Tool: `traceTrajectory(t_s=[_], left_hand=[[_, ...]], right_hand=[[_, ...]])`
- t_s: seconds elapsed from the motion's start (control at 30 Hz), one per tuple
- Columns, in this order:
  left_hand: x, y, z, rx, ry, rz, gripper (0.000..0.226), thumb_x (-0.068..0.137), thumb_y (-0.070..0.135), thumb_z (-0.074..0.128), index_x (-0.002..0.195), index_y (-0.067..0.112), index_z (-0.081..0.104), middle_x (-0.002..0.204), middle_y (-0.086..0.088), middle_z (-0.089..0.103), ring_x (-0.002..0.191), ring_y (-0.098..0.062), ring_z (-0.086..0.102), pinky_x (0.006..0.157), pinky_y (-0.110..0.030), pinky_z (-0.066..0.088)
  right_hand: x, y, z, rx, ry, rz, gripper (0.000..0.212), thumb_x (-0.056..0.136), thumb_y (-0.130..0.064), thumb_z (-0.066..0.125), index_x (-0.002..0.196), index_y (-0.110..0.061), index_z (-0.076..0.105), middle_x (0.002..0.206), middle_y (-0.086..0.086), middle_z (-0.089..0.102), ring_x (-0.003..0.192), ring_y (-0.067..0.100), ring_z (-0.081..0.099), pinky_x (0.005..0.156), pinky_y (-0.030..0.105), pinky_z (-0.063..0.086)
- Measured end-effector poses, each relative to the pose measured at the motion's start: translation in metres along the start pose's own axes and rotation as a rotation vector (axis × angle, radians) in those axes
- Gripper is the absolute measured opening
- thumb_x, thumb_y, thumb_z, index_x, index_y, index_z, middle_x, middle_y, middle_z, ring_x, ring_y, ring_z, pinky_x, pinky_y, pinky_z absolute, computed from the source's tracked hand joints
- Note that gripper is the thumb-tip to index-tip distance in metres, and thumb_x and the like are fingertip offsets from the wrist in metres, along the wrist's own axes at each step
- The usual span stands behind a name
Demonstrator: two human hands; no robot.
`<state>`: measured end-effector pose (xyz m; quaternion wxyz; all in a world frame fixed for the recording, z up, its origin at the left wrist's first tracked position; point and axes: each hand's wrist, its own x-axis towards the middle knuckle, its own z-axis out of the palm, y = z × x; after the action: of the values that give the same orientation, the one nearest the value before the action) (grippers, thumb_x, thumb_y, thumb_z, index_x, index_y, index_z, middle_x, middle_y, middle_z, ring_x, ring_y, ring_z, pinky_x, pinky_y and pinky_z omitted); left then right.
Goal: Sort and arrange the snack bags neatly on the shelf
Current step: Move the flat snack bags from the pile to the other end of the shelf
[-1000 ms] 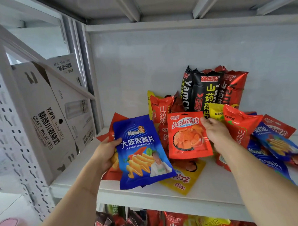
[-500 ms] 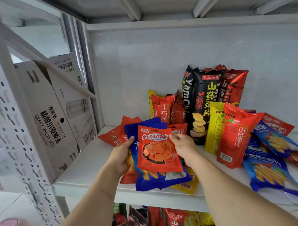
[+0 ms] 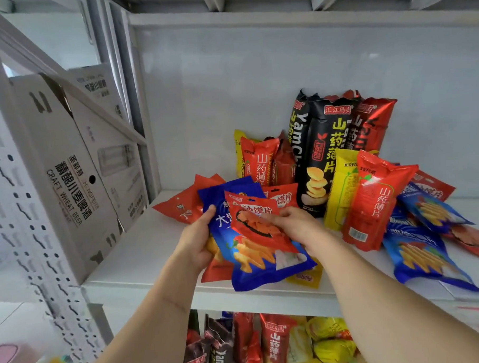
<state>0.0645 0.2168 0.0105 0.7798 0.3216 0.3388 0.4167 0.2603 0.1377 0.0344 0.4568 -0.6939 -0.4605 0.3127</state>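
My left hand (image 3: 196, 239) grips the left edge of a blue chip bag (image 3: 252, 260) held over the front of the white shelf (image 3: 132, 257). An orange-red snack bag (image 3: 258, 227) lies on top of the blue one, and my right hand (image 3: 295, 224) holds its right side, fingers across its face. More orange-red bags (image 3: 183, 207) lie under and behind this stack. Tall black bags (image 3: 322, 150) and red bags (image 3: 371, 200) stand at the back, with a yellow bag (image 3: 341, 188) between them.
Blue bags (image 3: 422, 253) lie flat at the right of the shelf. White beer cartons (image 3: 67, 172) lean beyond the perforated upright (image 3: 17, 218) on the left. The lower shelf holds several more snack bags (image 3: 272, 341). A yellow bag (image 3: 305, 277) pokes out under the stack.
My right hand brought the orange-red bag leftward from the pile and laid it on the blue bag in my left hand. Both hands now hold the stack together.
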Motion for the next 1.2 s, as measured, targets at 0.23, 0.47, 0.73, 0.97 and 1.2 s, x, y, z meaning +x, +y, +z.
traceTrajectory(t_s=[0.23,0.47,0.73,0.97,1.2], left_hand=[[-0.020,-0.011,0.031,-0.022,-0.095,0.017,0.032,0.099,0.032,0.059,0.114,0.005,0.068,0.100,-0.016,0.077,0.079,-0.027,0.075,0.063,-0.039,0.063],[-0.065,-0.052,0.079,-0.009,-0.095,0.070,0.038,0.096,0.032,0.063,0.122,0.005,0.066,0.113,-0.016,0.074,0.097,-0.030,0.073,0.078,-0.043,0.061],[-0.128,-0.156,0.202,0.046,-0.168,0.028,0.036,0.096,0.033,0.065,0.117,0.004,0.067,0.097,-0.012,0.078,0.078,-0.024,0.075,0.064,-0.037,0.062],[-0.138,-0.255,0.327,0.083,-0.282,-0.079,0.041,0.098,0.033,0.062,0.125,0.003,0.065,0.109,-0.017,0.075,0.097,-0.031,0.073,0.079,-0.044,0.062],[-0.081,-0.324,0.440,0.097,-0.348,-0.130,0.034,0.096,0.033,0.064,0.113,0.004,0.068,0.100,-0.016,0.077,0.087,-0.030,0.074,0.079,-0.046,0.061]], right_hand=[[-0.021,0.004,-0.026,0.046,0.084,0.021,0.037,0.073,-0.050,0.080,0.087,-0.020,0.067,0.089,0.001,0.075,0.083,0.021,0.072,0.081,0.041,0.059],[-0.088,0.011,-0.088,0.062,0.118,-0.028,0.035,0.075,-0.044,0.081,0.092,-0.016,0.067,0.084,-0.002,0.074,0.078,0.015,0.072,0.069,0.032,0.060],[-0.199,0.066,-0.225,0.037,0.265,0.042,0.068,0.050,-0.065,0.083,0.096,-0.017,0.068,0.092,0.001,0.076,0.087,0.024,0.073,0.085,0.050,0.057],[-0.251,0.124,-0.356,0.062,0.396,0.106,0.035,0.076,-0.043,0.080,0.093,-0.018,0.064,0.087,0.002,0.074,0.074,0.017,0.072,0.065,0.033,0.057],[-0.219,0.182,-0.469,0.058,0.537,0.170,0.040,0.073,-0.043,0.083,0.095,-0.015,0.066,0.089,0.006,0.075,0.082,0.025,0.073,0.083,0.048,0.059]])
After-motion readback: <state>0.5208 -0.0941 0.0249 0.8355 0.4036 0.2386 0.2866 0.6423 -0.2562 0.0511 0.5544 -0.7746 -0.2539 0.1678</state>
